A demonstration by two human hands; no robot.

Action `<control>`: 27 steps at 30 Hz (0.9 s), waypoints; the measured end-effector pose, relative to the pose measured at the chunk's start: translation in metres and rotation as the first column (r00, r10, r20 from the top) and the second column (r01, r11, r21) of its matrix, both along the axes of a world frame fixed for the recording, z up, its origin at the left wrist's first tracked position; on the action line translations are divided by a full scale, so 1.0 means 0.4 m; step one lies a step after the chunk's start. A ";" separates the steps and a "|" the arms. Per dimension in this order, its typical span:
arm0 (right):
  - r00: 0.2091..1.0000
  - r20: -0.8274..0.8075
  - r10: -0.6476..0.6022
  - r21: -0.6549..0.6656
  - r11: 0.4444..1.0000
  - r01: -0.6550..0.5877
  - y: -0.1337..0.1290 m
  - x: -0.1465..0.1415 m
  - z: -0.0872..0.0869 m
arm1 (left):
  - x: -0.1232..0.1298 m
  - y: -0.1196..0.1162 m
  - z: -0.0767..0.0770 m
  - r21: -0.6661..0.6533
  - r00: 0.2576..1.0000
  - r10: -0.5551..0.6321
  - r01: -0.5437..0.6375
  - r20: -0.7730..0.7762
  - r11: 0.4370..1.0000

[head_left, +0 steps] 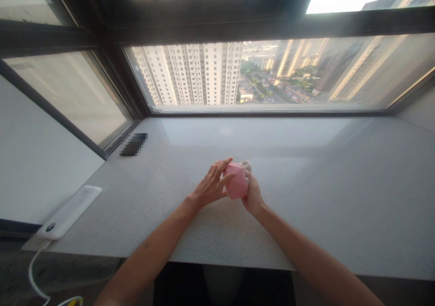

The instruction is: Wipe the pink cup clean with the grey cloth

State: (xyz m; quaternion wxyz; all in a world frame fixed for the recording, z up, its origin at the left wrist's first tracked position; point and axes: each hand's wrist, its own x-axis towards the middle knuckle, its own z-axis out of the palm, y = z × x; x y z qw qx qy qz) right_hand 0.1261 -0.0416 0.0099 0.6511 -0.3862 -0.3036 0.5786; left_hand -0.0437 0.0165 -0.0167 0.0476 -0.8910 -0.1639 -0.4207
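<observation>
A pink rounded object (235, 182) with faceted sides is held between my two hands, above the pale speckled sill. My left hand (213, 182) rests against its left side, with fingers spread over the top and front. On the right side, my right hand (252, 191) wraps round the object, its fingers partly hidden behind it. A greyish-white piece (246, 165) shows at the upper right of the pink object, by my right fingers; what it is cannot be made out.
A dark pixelated item (133, 144) lies near the left window corner. At the left edge of the sill (340, 197) sits a white elongated device (70, 211) with a white cable (31, 269) hanging down. Windows with dark frames stand behind and at left.
</observation>
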 end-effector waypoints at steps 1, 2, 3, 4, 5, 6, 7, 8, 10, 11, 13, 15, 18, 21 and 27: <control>1.000 0.000 0.004 0.003 1.000 -0.004 0.001 0.001 -0.002 | 0.000 -0.001 0.000 0.009 1.000 0.004 -0.004 0.006 1.000; 1.000 0.000 0.006 0.006 1.000 -0.006 0.003 0.003 -0.004 | 0.001 -0.001 0.000 0.015 1.000 0.008 -0.008 0.013 1.000; 1.000 0.000 0.008 0.008 1.000 -0.008 0.004 0.004 -0.005 | 0.001 -0.002 0.000 0.014 1.000 0.013 -0.013 0.022 1.000; 1.000 0.002 0.006 0.009 1.000 -0.006 0.005 0.005 -0.006 | 0.002 -0.002 0.001 0.007 0.999 0.017 -0.017 0.028 1.000; 1.000 0.007 0.000 0.010 1.000 0.000 0.006 0.006 -0.008 | 0.002 -0.003 0.002 -0.007 0.999 0.021 -0.021 0.033 1.000; 1.000 0.017 -0.011 0.013 1.000 0.011 0.006 0.007 -0.009 | 0.003 -0.004 0.004 -0.025 0.999 0.024 -0.024 0.037 0.999; 0.999 0.032 -0.023 0.017 1.000 0.023 0.007 0.007 -0.010 | 0.003 -0.005 0.006 -0.043 0.999 0.026 -0.024 0.042 0.999; 0.998 0.051 -0.032 0.024 0.999 0.030 0.006 0.007 -0.012 | 0.002 -0.006 0.008 -0.059 0.999 0.024 -0.021 0.048 0.998; 0.995 0.093 -0.033 0.045 0.999 0.029 0.005 0.007 -0.017 | 0.001 -0.008 0.011 -0.080 0.998 0.009 -0.004 0.062 0.997; 0.994 0.111 -0.026 0.058 0.998 0.020 0.004 0.008 -0.019 | 0.000 -0.008 0.012 -0.089 0.998 -0.002 0.008 0.070 0.996; 0.990 0.138 -0.006 0.080 0.997 -0.005 0.003 0.010 -0.024 | -0.003 -0.008 0.012 -0.109 0.996 -0.020 0.030 0.084 0.994; 0.988 0.155 0.007 0.105 0.994 -0.023 0.003 0.015 -0.028 | -0.005 -0.009 0.012 -0.141 0.995 -0.028 0.041 0.092 0.989; 0.985 0.167 0.039 0.152 0.986 -0.065 0.003 0.024 -0.029 | -0.006 -0.011 0.010 -0.209 0.994 -0.040 0.061 0.100 0.976; 0.982 0.179 0.066 0.181 0.978 -0.099 0.002 0.033 -0.027 | -0.006 -0.012 0.007 -0.284 0.992 -0.050 0.081 0.116 0.955; 0.968 0.223 0.114 0.200 0.967 -0.160 0.001 0.035 -0.028 | -0.010 -0.017 0.019 -0.445 0.983 -0.048 0.123 0.176 0.887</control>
